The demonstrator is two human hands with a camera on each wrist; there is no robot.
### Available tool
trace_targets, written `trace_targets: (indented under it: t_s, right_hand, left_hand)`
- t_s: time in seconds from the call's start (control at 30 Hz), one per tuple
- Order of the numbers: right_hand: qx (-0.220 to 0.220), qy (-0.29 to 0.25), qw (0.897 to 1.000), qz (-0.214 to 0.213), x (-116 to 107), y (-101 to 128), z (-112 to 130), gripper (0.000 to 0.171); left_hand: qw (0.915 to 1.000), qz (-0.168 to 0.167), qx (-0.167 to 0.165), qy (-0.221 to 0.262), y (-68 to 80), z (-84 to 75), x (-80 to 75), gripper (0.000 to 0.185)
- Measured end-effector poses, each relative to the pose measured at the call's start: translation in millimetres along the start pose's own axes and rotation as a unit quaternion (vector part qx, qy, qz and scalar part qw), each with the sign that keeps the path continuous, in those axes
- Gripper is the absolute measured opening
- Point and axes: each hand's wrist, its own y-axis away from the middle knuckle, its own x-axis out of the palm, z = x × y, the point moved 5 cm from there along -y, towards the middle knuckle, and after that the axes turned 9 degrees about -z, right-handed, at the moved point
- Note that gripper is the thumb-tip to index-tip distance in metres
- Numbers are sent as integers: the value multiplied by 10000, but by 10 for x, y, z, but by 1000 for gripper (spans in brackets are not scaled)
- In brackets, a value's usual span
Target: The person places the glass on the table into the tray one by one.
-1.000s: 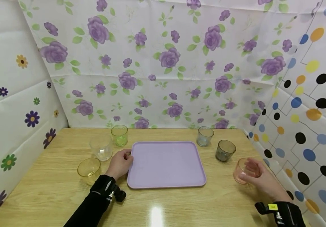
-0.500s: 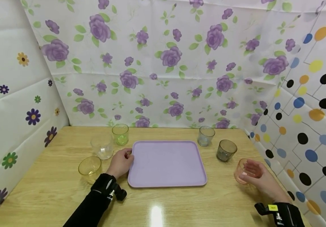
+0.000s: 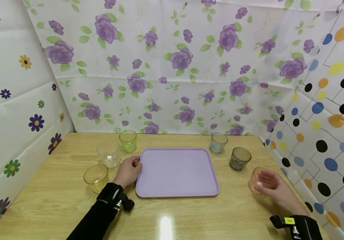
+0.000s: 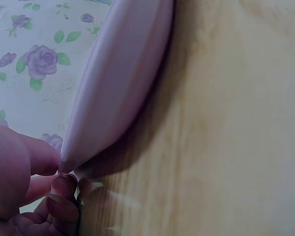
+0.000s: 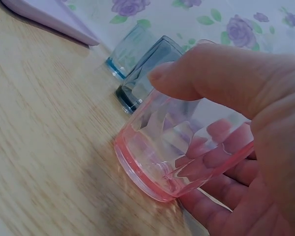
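A lilac rectangular tray lies flat on the wooden table. My left hand pinches its left edge between thumb and fingers, seen close up in the left wrist view, where the tray's underside edge slants upward. Over at the right, my right hand curls round a pink see-through glass, thumb on the near side and fingers on the far side. In the right wrist view this glass is upright relative to the table, its thick base right at the wood, and the fingers show through its wall.
Left of the tray stand a yellow glass, a clear glass and a green glass. To its right are a pale blue glass and a dark grey glass. Patterned cloth walls enclose the table's back and sides.
The head view has shifted very slightly. Both hands, the tray and the glasses keep their places on the table.
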Motion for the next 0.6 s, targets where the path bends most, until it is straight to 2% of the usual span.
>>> trace_targets:
  t_s: [0.47, 0.6]
  right_hand:
    - [-7, -11, 10000, -55, -7, 20, 68, 88]
    - [-86, 148, 9999, -18, -37, 17, 140, 87]
  left_hand:
    - [10000, -31, 76, -42, -9, 3, -1, 45]
    - [10000, -50, 78, -2, -14, 19, 2, 45]
